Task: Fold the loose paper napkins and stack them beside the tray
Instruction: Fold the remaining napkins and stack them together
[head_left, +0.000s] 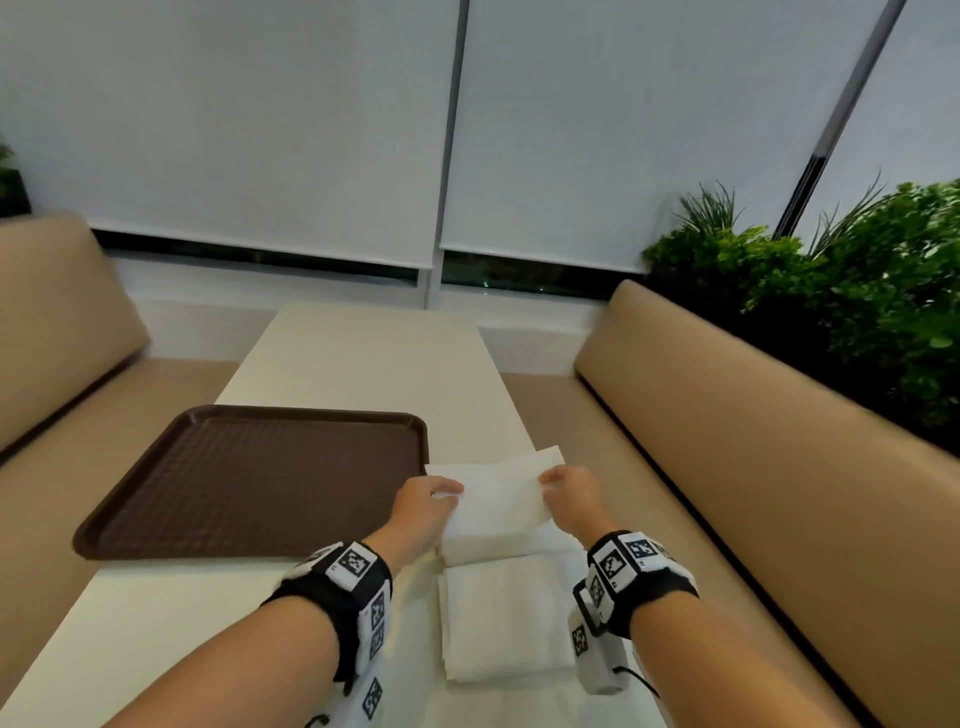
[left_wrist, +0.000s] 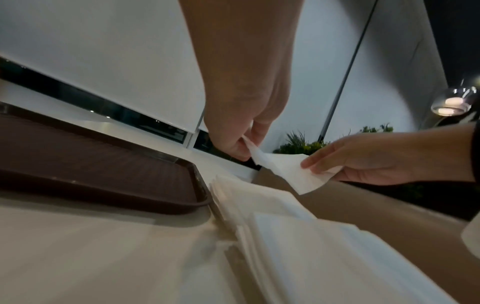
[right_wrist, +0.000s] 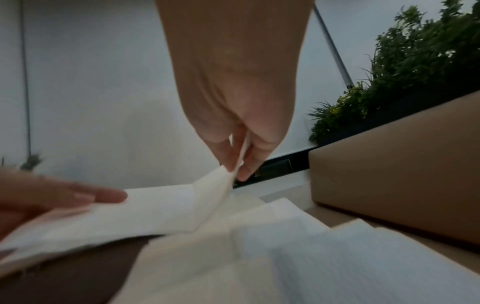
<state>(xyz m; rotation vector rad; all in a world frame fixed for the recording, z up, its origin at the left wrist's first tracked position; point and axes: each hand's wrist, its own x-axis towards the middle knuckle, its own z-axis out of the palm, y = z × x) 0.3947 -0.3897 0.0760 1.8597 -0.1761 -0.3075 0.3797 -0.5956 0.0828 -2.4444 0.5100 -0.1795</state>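
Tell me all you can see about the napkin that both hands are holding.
The napkin is white, thin, soft paper with a visible crease. The left hand pinches its left end, the right hand its right end. It hangs lifted above the napkin pile, right of the brown tray.

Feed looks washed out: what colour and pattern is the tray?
Dark brown tray with a fine grid texture; head view shows it best.

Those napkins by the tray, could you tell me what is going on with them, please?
A person is folding paper napkins at a table. The left hand and the right hand each pinch one end of a single napkin, holding it above a pile of napkins just right of the brown tray. A second pile lies nearer the person. Nothing shows on the tray.
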